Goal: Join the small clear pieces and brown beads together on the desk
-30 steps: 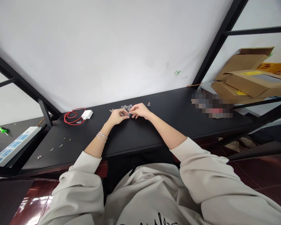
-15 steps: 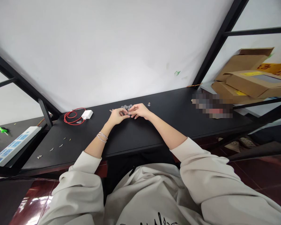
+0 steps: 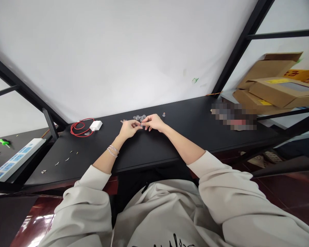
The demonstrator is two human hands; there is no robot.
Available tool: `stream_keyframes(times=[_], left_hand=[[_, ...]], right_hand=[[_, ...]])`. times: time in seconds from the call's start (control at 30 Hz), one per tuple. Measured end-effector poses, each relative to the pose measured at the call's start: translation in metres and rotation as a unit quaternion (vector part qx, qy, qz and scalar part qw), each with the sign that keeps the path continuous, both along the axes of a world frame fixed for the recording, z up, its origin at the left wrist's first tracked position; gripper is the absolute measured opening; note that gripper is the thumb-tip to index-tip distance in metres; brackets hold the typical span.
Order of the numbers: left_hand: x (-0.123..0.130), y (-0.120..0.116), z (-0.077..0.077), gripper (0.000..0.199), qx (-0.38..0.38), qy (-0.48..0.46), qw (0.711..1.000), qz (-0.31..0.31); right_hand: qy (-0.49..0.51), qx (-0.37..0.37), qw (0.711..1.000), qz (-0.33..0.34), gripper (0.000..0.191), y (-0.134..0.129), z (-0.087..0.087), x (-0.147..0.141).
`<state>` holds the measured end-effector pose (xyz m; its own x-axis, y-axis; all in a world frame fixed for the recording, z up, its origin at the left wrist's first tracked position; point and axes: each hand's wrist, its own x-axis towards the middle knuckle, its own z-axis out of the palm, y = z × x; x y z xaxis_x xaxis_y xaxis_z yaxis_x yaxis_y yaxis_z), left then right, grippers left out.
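Over the black table [image 3: 154, 147], my left hand [image 3: 130, 128] and my right hand [image 3: 154, 122] meet fingertip to fingertip. Both are closed in a pinch around a small clear piece [image 3: 141, 126], too small to make out fully. Just behind the fingertips lies a cluster of small transparent pieces [image 3: 138, 117]. A few tiny pinkish pieces [image 3: 123, 121] rest behind my left hand. Another small clear piece [image 3: 164, 115] sits behind and to the right of my right hand.
A red cable [image 3: 78, 128] with a white charger [image 3: 96, 126] lies left; several tiny bits [image 3: 67, 159] are nearer the front-left edge. A power strip [image 3: 19, 159] stands far left, cardboard boxes [image 3: 280, 91] far right. Black frame posts [image 3: 234, 58] flank the table.
The hands stay nearly in place, with small finger movements at the pinched piece. A little more of the clear cluster shows behind them.
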<state>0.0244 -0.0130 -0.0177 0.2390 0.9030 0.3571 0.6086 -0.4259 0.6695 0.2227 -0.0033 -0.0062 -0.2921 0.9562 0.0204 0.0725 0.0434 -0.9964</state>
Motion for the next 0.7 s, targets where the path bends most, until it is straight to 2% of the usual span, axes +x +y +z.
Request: stream_keyframes(times=[0.17,0.4,0.57,0.7], left_hand=[[-0.003,0.004,-0.003,0.016,0.010,0.000,1.000,-0.001],[-0.006,0.014,-0.008,0.022,0.030,-0.050,0.998,-0.028],[-0.007,0.014,-0.009,0.021,0.041,-0.060,0.997,-0.032],[-0.004,0.010,-0.006,0.018,0.054,-0.051,0.997,-0.017]], right_hand=[[0.009,0.007,1.000,-0.001,0.018,0.003,-0.006,-0.003],[0.067,-0.033,0.997,0.004,0.024,0.001,0.004,-0.001],[0.030,-0.075,0.994,0.076,0.034,-0.003,0.006,0.000],[0.009,-0.061,0.993,0.102,0.043,-0.004,0.004,-0.001]])
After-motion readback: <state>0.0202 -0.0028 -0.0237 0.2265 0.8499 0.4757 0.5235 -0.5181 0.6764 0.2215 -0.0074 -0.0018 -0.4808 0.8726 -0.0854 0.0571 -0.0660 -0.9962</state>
